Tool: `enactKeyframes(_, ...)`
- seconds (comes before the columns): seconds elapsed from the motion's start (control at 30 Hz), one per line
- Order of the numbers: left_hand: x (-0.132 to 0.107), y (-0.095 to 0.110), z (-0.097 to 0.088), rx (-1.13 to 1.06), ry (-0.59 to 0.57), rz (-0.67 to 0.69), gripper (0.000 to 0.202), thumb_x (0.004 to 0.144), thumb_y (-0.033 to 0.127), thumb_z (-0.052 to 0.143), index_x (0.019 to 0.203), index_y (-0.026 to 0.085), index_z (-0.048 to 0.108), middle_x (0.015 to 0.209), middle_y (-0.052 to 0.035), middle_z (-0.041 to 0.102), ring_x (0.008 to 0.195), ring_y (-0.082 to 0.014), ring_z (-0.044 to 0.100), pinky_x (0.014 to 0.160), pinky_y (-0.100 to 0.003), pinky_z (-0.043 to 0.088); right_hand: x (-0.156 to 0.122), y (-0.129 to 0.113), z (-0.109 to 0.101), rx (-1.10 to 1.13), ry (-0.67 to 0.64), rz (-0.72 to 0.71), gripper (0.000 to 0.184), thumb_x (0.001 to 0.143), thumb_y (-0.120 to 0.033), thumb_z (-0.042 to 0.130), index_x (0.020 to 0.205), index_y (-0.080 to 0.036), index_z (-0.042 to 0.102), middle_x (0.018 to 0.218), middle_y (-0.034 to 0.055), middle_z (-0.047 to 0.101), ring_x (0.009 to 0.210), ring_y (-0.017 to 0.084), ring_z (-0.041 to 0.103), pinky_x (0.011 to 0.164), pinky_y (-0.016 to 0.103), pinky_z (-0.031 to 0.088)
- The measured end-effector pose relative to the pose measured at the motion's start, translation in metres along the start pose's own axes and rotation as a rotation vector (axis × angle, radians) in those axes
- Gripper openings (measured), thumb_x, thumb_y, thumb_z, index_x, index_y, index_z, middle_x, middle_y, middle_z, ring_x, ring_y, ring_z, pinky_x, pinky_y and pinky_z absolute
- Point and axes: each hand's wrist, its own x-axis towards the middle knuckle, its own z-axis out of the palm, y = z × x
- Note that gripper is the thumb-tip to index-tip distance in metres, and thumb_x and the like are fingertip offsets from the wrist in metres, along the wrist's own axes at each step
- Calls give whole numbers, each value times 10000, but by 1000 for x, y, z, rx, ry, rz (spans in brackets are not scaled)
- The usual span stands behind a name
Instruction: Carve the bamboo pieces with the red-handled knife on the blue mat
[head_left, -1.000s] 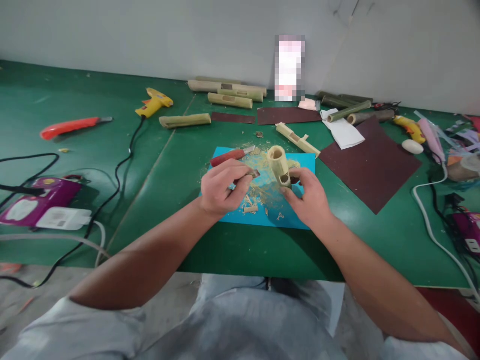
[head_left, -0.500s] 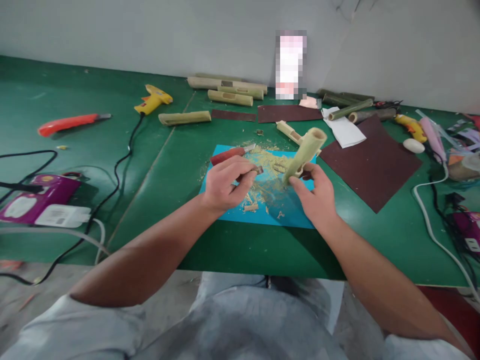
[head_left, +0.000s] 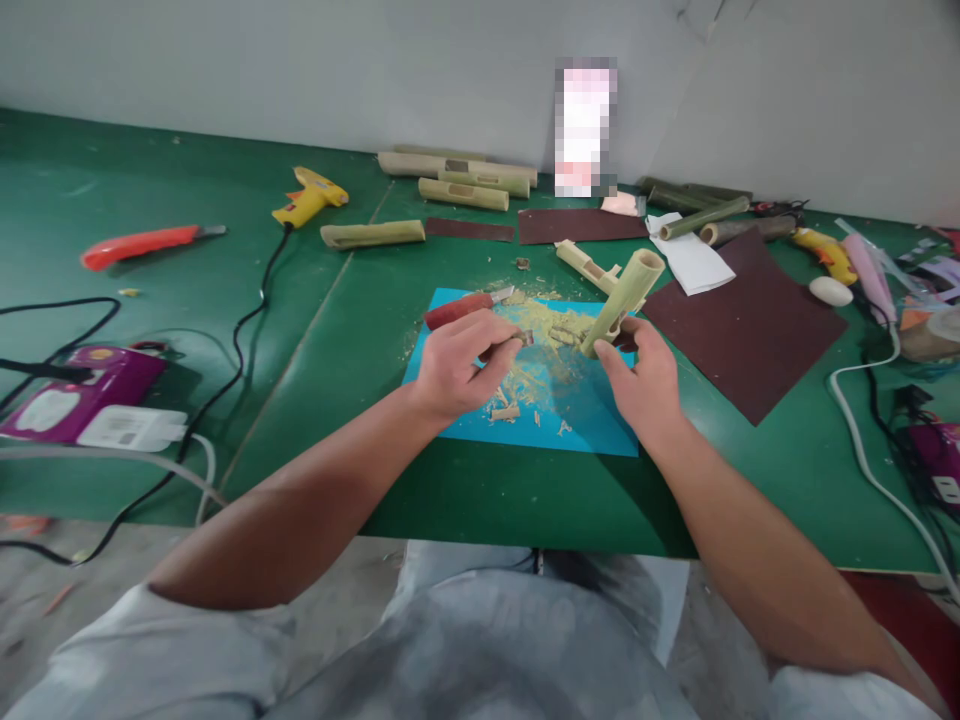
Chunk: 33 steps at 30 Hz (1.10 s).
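My right hand (head_left: 646,375) is closed around the lower end of a pale green bamboo tube (head_left: 631,290), which is tilted with its open end up and to the right. A cut opening shows near the fingers. Pinched in my left hand (head_left: 466,365) is a small brownish piece that looks like folded sandpaper (head_left: 527,338); it is apart from the tube and mostly hidden by the fingers. Both hands are above a blue sheet (head_left: 592,420) strewn with bamboo dust and shavings (head_left: 559,325). Just beyond my left hand lies a red-handled knife (head_left: 461,308).
Cut bamboo pieces (head_left: 463,193) lie along the back, another notched one (head_left: 585,265) behind the tube. Dark brown sheets (head_left: 750,340) lie to the right. A yellow glue gun (head_left: 309,200), an orange-red cutter (head_left: 142,245) and a purple power strip (head_left: 112,390) with cables occupy the left.
The bamboo tube and my right hand have shifted slightly right, and the tube leans a little more. My left hand keeps its pinch on the small piece, nearly in place.
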Motion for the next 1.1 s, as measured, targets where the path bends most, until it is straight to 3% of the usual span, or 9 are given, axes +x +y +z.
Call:
enactKeyframes(0.17,1,0,1,-25,4,34,156,940,205,548,836,187,663,794,-39,724,682,-138,640,702,-308,556,4,6,-1,-108,1,-77,327,904,-386,560,1177,-216,623,1079,101,715,986,254,662,898,443,511)
enactKeyframes(0.43,3,-3,2,-56,39,112,110,912,146,580,861,180,672,772,-24,713,669,-129,639,674,-286,552,11,21,12,-111,-74,-62,342,891,-415,561,1140,-196,644,1109,143,721,1033,298,662,936,503,516)
enactKeyframes(0.83,5,-1,3,-38,30,100,132,932,170,567,847,181,668,746,-20,701,644,-125,626,663,-292,551,8,15,7,-86,-17,-91,298,892,-401,586,1128,-225,635,1065,107,717,975,269,660,909,481,522)
enactKeyframes(1.1,7,1,3,-34,35,111,136,935,170,571,840,181,668,730,-15,702,626,-124,628,652,-292,549,6,17,13,-95,-84,-69,310,877,-412,595,1118,-224,643,1073,125,711,994,294,661,914,510,527)
